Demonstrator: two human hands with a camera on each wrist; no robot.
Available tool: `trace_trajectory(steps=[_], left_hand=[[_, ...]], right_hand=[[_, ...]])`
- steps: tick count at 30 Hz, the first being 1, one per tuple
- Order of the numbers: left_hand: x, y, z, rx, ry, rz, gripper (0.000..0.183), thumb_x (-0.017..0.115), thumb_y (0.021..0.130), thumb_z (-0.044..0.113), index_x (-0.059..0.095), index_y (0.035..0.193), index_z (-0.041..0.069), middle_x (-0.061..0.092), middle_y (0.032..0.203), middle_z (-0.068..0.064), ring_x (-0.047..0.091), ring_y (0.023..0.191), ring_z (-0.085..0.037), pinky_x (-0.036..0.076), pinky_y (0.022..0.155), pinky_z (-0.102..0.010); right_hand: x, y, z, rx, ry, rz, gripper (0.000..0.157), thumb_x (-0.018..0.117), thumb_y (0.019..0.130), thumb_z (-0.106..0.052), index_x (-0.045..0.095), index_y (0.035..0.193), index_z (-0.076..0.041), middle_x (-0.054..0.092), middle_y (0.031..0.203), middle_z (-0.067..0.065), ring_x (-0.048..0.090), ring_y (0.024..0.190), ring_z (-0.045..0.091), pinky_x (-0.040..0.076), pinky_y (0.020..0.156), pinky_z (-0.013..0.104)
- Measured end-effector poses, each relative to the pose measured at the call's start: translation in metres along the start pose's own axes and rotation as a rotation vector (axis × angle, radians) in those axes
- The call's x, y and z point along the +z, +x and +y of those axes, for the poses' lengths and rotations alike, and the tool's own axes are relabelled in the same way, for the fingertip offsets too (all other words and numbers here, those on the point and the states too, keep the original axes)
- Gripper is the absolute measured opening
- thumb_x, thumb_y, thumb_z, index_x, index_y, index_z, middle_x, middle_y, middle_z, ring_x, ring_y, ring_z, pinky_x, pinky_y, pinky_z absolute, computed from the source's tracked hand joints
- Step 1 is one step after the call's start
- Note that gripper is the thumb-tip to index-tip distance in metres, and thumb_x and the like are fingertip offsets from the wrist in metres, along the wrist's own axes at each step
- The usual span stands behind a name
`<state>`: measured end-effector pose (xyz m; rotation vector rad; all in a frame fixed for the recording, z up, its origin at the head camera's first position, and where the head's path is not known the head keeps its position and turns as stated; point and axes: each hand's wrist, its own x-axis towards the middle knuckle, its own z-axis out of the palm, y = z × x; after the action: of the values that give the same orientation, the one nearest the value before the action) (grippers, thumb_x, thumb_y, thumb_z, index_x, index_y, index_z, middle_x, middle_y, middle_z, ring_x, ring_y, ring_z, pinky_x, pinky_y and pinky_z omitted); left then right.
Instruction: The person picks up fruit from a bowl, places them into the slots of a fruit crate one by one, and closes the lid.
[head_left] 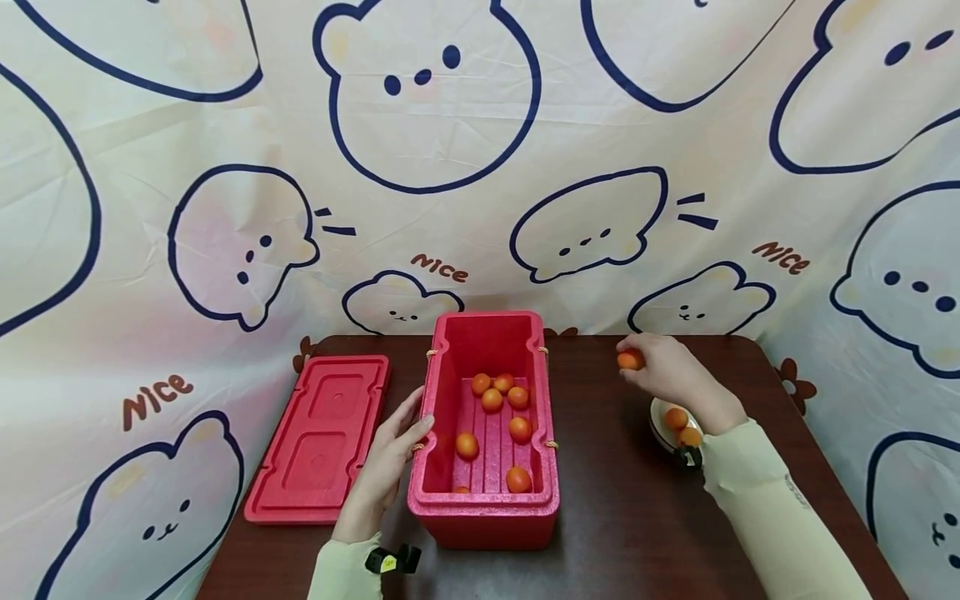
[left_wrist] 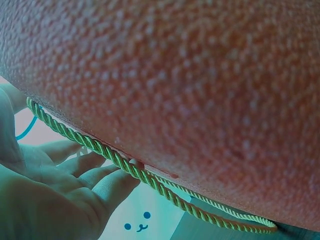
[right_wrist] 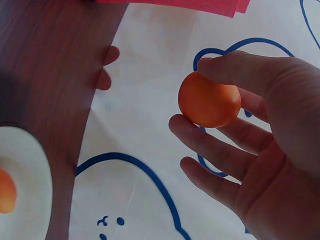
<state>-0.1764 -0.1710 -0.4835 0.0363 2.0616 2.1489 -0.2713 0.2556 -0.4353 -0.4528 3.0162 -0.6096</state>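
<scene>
My right hand [head_left: 667,371] pinches a small round orange fruit [right_wrist: 209,100] between thumb and fingers, over the table's far right part. Below that hand stands a small pale bowl [head_left: 655,421] with orange fruits [head_left: 676,417] in it, partly covered by the wrist. My left hand [head_left: 386,462] rests against the left side of an uncovered red box [head_left: 483,502], its fingers fairly straight. In the left wrist view, a twisted cord [left_wrist: 100,147] runs along the box's side by those fingers. Several similar fruits [head_left: 492,401] lie on the box's ribbed floor.
A red lid [head_left: 318,442] lies flat on the dark wooden table [head_left: 600,500], left of the box. Behind the table hangs a pale cloth [head_left: 480,225] with bear drawings. Cord loops also show on the box's right side.
</scene>
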Motion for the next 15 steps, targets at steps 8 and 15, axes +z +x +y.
trace_trajectory(steps=[8, 15], left_hand=[[0.000, 0.000, 0.000, 0.005, -0.008, -0.005, 0.066, 0.062, 0.098, 0.022, 0.035, 0.157, 0.018, 0.039, 0.157, -0.015, 0.051, 0.130, -0.039, 0.057, 0.090, -0.047], [0.000, 0.001, 0.000, -0.007, -0.002, 0.003, 0.066, 0.063, 0.097, 0.022, 0.035, 0.157, 0.018, 0.038, 0.158, -0.014, 0.049, 0.132, -0.038, 0.056, 0.092, -0.048]], right_hand=[[-0.005, 0.008, -0.016, -0.038, 0.016, -0.004, 0.035, 0.075, 0.090, -0.018, 0.068, 0.121, -0.004, 0.067, 0.104, 0.009, 0.056, 0.086, 0.026, 0.054, 0.076, 0.040], [-0.008, 0.014, -0.029, -0.081, 0.037, 0.014, 0.031, 0.075, 0.090, -0.017, 0.069, 0.118, -0.006, 0.068, 0.104, 0.008, 0.057, 0.087, 0.025, 0.055, 0.079, 0.042]])
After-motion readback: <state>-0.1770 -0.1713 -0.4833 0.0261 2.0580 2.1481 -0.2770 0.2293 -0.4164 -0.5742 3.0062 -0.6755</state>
